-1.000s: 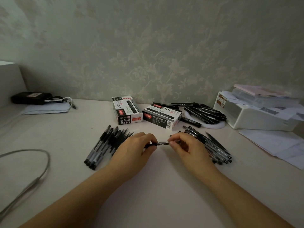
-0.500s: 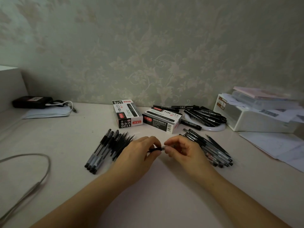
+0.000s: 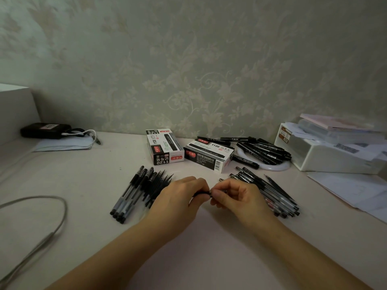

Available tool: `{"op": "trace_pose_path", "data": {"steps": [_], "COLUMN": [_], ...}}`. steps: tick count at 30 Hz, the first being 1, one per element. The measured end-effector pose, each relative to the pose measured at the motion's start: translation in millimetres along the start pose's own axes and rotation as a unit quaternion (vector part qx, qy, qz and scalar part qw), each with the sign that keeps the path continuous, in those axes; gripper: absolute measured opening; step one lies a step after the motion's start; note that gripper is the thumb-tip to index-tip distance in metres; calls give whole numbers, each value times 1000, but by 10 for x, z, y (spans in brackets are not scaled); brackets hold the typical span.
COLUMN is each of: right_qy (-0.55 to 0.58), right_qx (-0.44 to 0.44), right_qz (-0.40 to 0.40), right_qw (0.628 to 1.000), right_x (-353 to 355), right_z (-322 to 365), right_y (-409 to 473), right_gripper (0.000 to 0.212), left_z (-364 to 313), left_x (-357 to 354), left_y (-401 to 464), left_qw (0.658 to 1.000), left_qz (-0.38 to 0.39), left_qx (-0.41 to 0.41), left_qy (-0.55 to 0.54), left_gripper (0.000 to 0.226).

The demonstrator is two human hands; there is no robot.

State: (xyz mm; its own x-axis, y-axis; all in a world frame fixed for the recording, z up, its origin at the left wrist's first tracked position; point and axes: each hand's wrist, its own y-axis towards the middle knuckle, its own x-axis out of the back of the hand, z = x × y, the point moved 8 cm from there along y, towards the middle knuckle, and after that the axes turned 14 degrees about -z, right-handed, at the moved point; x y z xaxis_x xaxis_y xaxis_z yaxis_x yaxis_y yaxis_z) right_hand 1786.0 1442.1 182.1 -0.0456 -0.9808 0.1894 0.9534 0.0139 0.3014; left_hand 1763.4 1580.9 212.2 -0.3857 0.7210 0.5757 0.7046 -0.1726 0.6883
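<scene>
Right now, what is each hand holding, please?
Left hand: fingers curled round the black pen.
Right hand: pinches the same pen's end.

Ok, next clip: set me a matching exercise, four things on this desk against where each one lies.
Things:
1. pen pinched by left hand and right hand
2. loose markers
3. black case
4. grey cable

Places:
A. far back left corner
B. on the white ring
C. looped near the left front edge
D. between the left pen pile and right pen pile

Pairs: 1-D, 2-B, 3-A, 4-C.
</scene>
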Motion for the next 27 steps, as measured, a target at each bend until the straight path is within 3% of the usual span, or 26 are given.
{"op": "trace_pose_path", "data": {"steps": [7,9,11,13,15,18,27], "right_qy": [-13,-51,-81,-97,-97,-100,-122], "right_qx": [30,46,59,59,49,47,57], "right_qz": [-31,-58,-93,-111,-120,-124,-110], "right_qw": [999,996,991,987,987,986,985], "right_x": [-24,2,82,138,160,158,119], "right_z": [34,21,7,-16,-42,-43,-15], "right_y": [16,18,24,24,27,21,11], "right_gripper": [13,20,19,15,12,11,10], "left_z": [-7,49,237,583,929,1165,1169], "left_x": [78,222,501,741,840,822,733], "left_y": [41,104,166,146,54,-56,-54], "left_qw": [999,996,979,956,936,922,924], "left_qz": [-32,-84,-176,-213,-185,-140,-110], "left_qx": [4,15,60,150,238,298,292], "left_qy": [12,41,81,132,183,203,223], "left_gripper": [13,14,13,15,18,21,25]}}
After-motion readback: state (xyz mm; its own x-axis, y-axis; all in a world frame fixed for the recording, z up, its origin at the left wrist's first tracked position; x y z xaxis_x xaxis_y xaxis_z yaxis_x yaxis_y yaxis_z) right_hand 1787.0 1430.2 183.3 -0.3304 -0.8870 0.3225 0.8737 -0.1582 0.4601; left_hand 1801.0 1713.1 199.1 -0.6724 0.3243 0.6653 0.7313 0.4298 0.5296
